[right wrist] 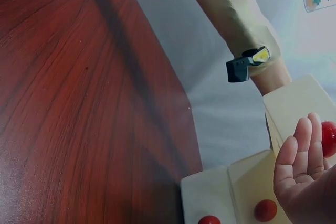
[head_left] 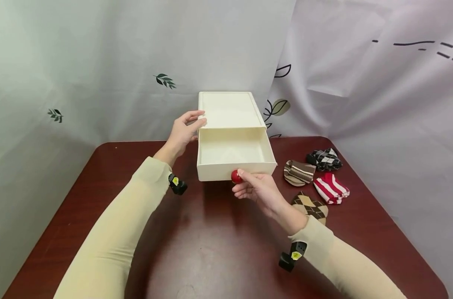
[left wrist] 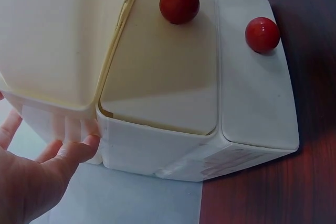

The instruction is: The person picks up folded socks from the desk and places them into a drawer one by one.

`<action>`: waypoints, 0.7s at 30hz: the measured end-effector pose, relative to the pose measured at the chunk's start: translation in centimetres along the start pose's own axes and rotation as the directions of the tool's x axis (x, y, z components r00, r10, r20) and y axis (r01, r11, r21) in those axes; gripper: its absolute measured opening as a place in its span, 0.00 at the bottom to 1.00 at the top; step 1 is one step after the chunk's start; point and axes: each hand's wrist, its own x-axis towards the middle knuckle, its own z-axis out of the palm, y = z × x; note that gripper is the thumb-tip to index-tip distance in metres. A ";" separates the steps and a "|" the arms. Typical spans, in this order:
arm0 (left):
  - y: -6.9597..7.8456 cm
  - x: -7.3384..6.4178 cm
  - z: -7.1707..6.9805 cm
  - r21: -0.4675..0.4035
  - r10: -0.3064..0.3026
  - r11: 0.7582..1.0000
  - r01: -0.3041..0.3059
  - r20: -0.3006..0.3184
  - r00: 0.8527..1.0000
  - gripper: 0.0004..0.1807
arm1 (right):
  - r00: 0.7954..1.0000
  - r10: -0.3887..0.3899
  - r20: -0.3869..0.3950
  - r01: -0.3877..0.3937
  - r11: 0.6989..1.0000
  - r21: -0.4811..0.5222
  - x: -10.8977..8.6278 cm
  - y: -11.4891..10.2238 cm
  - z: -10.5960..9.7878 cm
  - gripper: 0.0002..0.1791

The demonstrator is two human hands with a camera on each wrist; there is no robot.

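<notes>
A white drawer cabinet (head_left: 232, 110) stands at the back of the table, its top drawer (head_left: 214, 172) pulled out toward me. My right hand (head_left: 261, 191) pinches the round red knob (head_left: 235, 176) on that drawer's front between thumb and fingers. On the cabinet's left side, by the top edge, my left hand (head_left: 181, 129) rests with its fingers extended. The left wrist view shows that hand against the white side wall. Two lower drawers, each with a red knob (left wrist: 179, 4), sit closed beneath the pulled-out one.
To the right on the dark red table (head_left: 211, 249) lie folded socks: a dark argyle pair (head_left: 325, 160), a brown striped pair (head_left: 300, 172), a red-and-white striped pair (head_left: 331, 189) and a tan argyle pair (head_left: 310, 207), partly behind my right wrist. A pale curtain (head_left: 129, 74) hangs behind.
</notes>
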 end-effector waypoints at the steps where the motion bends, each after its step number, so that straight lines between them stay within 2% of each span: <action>1: 0.0 0.0 0.0 -0.004 0.004 1.000 -0.004 0.000 1.000 0.22 | 1.000 -0.013 0.004 0.013 1.000 -0.012 0.0 0.1 0.0 0.14; 5: 0.0 0.1 -0.1 -0.022 0.007 1.000 -0.008 -0.014 1.000 0.22 | 0.997 -0.081 0.019 0.083 0.987 -0.136 0.0 0.6 -0.7 0.21; 11: -0.2 0.1 -0.1 -0.018 0.012 1.000 -0.012 -0.014 1.000 0.22 | 0.986 -0.163 0.033 0.165 0.930 -0.329 -1.0 0.9 -3.1 0.22; 15: -0.4 0.1 -0.1 -0.030 0.013 0.999 -0.013 -0.006 1.000 0.22 | 0.982 -0.188 -0.023 0.166 0.911 -0.376 -2.1 0.6 -5.0 0.21; 21: -0.4 0.3 0.0 -0.033 0.016 0.999 -0.016 0.000 1.000 0.22 | 0.970 -0.213 -0.121 0.154 0.914 -0.375 -3.6 -0.2 -7.8 0.16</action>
